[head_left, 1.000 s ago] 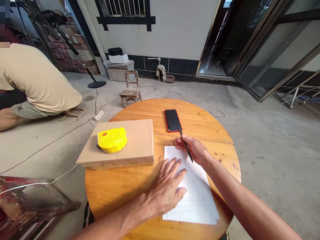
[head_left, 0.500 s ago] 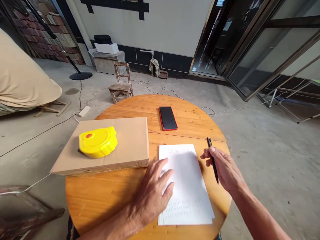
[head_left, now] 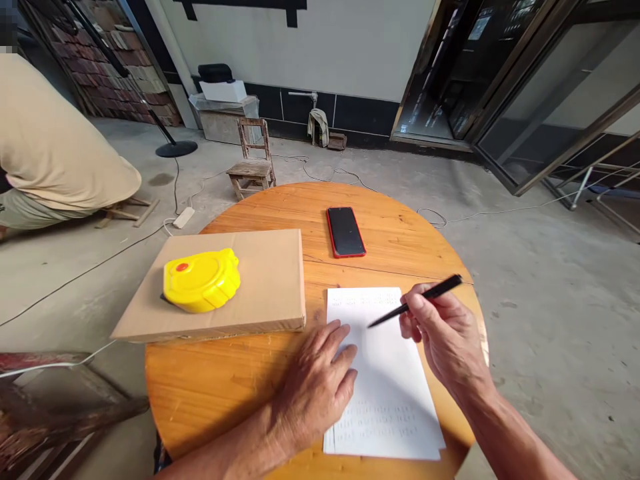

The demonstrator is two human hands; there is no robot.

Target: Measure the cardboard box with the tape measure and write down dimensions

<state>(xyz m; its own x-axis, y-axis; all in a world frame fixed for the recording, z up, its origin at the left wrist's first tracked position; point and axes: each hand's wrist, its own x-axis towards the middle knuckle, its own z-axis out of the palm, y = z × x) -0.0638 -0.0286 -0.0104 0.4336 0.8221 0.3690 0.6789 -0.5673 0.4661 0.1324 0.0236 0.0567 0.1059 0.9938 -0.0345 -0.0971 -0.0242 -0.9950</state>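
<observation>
My right hand [head_left: 443,333] grips a black pen [head_left: 415,300] over the right part of the paper. The pen's tip points left and down, above the upper middle of the top sheet. White sheets of paper [head_left: 385,373] lie stacked a little unevenly, with rows of faint handwriting near the top and bottom. Resting on their left edge is my left hand [head_left: 320,383], fingers stretched out and slightly apart, holding nothing. Beyond the paper lies a phone [head_left: 346,232] in a red case, its screen dark.
A cardboard box [head_left: 270,280] lies on the left of the round wooden table [head_left: 215,393], with a yellow tape measure [head_left: 200,280] on top. Past the table stand a small wooden chair [head_left: 251,167] and a power strip [head_left: 184,217]. A seated person [head_left: 60,133] is at far left.
My right hand has turned the pen from pointing down toward me to pointing left, over the paper. My left hand stays on the sheets. The whole view has shifted slightly.
</observation>
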